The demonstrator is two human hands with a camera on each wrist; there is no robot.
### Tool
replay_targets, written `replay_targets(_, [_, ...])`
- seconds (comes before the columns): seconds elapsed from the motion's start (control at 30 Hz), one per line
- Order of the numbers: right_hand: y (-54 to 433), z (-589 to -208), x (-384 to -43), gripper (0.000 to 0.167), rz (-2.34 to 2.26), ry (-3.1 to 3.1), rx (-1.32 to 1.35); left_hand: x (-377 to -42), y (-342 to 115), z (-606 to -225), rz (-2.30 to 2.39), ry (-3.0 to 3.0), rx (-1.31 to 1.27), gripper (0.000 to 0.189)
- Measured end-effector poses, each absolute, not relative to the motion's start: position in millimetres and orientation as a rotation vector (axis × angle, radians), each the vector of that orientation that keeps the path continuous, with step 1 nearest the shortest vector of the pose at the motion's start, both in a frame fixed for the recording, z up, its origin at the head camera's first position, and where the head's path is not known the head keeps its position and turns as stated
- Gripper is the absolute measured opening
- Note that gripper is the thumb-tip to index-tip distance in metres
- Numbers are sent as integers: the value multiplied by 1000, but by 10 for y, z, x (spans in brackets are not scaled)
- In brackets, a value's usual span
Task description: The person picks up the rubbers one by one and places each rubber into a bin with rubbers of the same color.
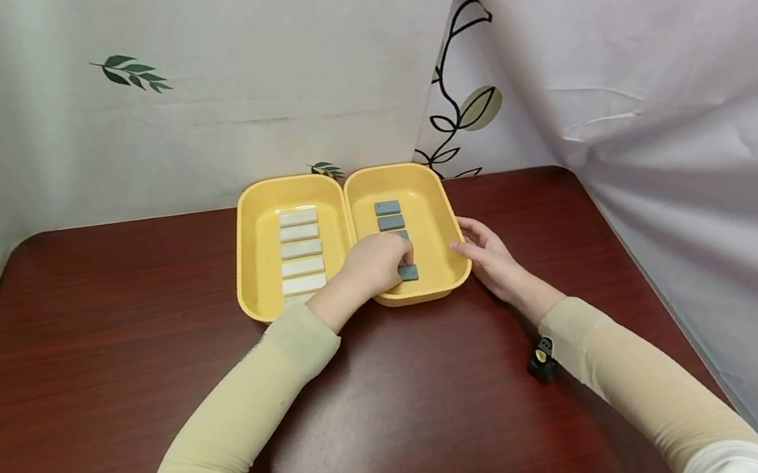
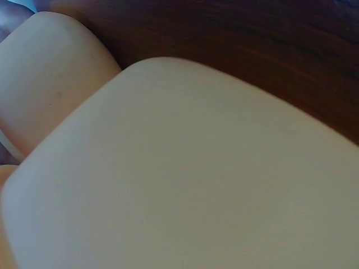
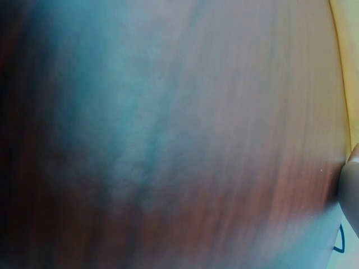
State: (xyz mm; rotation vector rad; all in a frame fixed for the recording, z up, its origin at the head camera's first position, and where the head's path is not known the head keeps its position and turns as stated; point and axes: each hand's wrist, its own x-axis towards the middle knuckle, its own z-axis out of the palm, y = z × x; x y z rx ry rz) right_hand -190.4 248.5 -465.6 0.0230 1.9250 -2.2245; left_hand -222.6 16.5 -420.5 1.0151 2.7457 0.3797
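In the head view, two yellow trays stand side by side on the table. My left hand (image 1: 379, 262) reaches into the right tray (image 1: 432, 218), fingers bent down at a small blue-grey rectangular tile (image 1: 410, 273) near its front, appearing to pinch it. The hand partly hides that tile and the column of similar tiles (image 1: 390, 223) behind it. My right hand (image 1: 494, 263) grips the right tray's outer side, thumb over the rim and fingers outside. The left tray (image 1: 243, 269) holds a column of several white tiles (image 1: 301, 248). The left wrist view shows mostly sleeve.
The trays sit on a dark red-brown wooden table (image 1: 396, 419), near its back edge. White curtains (image 1: 290, 75) with leaf prints hang behind and at both sides. A small black device (image 1: 541, 362) is by the right wrist.
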Motion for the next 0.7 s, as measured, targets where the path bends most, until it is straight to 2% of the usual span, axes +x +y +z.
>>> replay_targets(0.47, [2476,-4650,-1914,62,-2219,1922,20,-2221,149,-4199,380,2758,1031,23])
replay_targets(0.7, [2489,-4661,-1911,61,-2203,1942,19,-2222,150,-4192,392,2749,1038,19])
